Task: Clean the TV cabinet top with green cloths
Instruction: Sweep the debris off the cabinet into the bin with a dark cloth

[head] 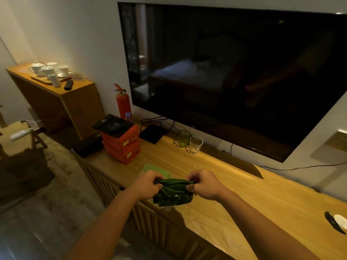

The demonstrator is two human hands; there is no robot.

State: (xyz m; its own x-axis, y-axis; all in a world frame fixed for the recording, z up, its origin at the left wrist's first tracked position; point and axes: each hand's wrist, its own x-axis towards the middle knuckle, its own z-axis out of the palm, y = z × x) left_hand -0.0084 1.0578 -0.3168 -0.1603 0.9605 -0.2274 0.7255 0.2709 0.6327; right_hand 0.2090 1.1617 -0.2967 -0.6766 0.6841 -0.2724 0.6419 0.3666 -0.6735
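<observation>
Over the front edge of the TV cabinet top (216, 184), at six o'clock, we pinch a dark green cloth (173, 194) between left hand (148, 182) and right hand (203, 184), a lighter green cloth (150, 168) lying at ten o'clock; soft, limp, best held by its bunched upper hem.

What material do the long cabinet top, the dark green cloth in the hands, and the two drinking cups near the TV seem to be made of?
Long yellow-brown cabinet top: probably wood or wood veneer, smooth; grain lines and a soft sheen show.
Dark green cloth: soft fabric, matte; it bunches and folds between the left hand and the right hand.
Two drinking cups: likely glass, one clear, one greenish; the surface shows through them.
</observation>
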